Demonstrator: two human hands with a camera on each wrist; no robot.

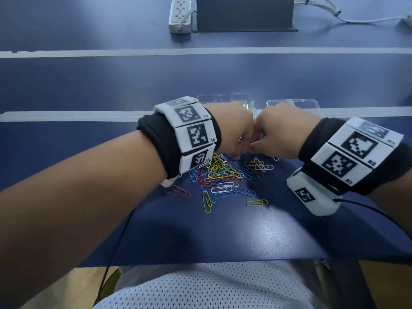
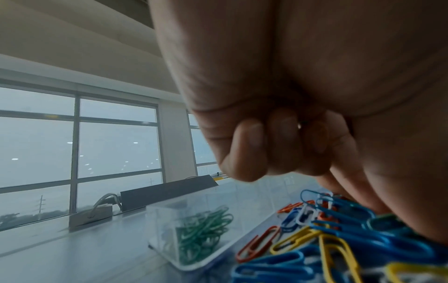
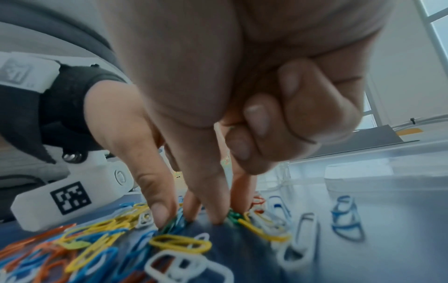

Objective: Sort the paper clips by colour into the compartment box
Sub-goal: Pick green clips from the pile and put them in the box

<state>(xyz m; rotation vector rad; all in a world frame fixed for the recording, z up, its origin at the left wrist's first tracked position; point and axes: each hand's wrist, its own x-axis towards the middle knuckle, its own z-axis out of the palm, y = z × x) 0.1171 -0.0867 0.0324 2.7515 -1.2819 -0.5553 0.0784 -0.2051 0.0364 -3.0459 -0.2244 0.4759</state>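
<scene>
A loose pile of paper clips (image 1: pixel 220 175) in yellow, blue, red and white lies on the blue table. Both hands meet over its far edge, each with three fingers curled into the palm. My left hand (image 3: pixel 174 216) has thumb and forefinger down on the pile, pinching a green clip (image 3: pixel 169 225). My right hand (image 3: pixel 227 214) pinches another green clip (image 3: pixel 233 215) the same way. Just behind the hands stands the clear compartment box (image 1: pixel 223 98). Its near-left compartment holds a heap of green clips (image 2: pixel 201 233).
A clear lid (image 1: pixel 292 103) lies to the right of the box. At the far edge sit a white power strip (image 1: pixel 180 15), a dark grey panel (image 1: pixel 245 15) and white cables (image 1: pixel 334 12). Single clips (image 1: pixel 256 202) lie scattered toward the table's front edge.
</scene>
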